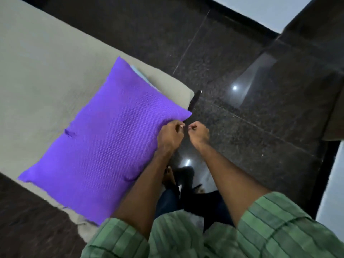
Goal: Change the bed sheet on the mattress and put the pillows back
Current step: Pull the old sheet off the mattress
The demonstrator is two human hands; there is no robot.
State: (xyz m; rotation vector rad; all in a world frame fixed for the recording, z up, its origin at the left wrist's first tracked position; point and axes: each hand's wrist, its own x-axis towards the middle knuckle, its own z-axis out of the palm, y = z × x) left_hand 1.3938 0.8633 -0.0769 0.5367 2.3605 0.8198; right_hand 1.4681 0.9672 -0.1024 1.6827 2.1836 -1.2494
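We judge the job nearly done: a beige sheet lies smooth over the mattress, and the purple pillow sits at its near end, close to the corner. A pale second pillow peeks from under it, so squaring the pair may remain. The pillow's long axis runs diagonally, near-left to far-right. Our left hand is curled at the pillow's edge; whether it pinches cloth we cannot tell. Our right hand is fisted, holding nothing, above the floor.

Green striped shirt with short sleeves, bare forearms, dark blue trousers, bare feet.
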